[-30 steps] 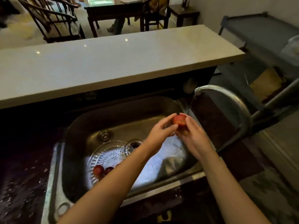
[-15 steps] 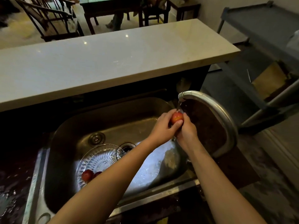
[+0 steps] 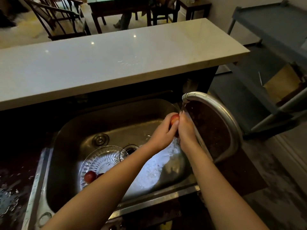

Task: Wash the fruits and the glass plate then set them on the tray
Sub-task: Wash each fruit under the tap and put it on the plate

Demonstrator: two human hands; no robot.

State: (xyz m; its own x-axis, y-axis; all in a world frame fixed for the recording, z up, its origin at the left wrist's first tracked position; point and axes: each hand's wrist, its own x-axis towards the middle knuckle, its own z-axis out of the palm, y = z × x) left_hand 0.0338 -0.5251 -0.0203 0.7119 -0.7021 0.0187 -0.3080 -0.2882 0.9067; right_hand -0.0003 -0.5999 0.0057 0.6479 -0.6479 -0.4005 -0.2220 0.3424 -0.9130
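Both hands meet under the tap (image 3: 186,97), where a thin stream falls onto a red fruit (image 3: 174,119) held between them. The left hand (image 3: 162,132) cups the fruit from the near side with its fingers curled round it, and the right hand (image 3: 186,131) presses in from the other side, so the fruit is pinched between the two palms and can be turned and rubbed under the water without slipping. It is held high, close to the spout, probably to keep the splash small. Below, in the sink (image 3: 116,113), the plate (image 3: 103,161) lies tilted against the basin floor beside the drain (image 3: 131,148), and at least one more fruit (image 3: 89,176) rests on its low edge; the left forearm hides what lies next to it. These seem to wait their turn. No tray is in view, so the setting-down step looks some way off.
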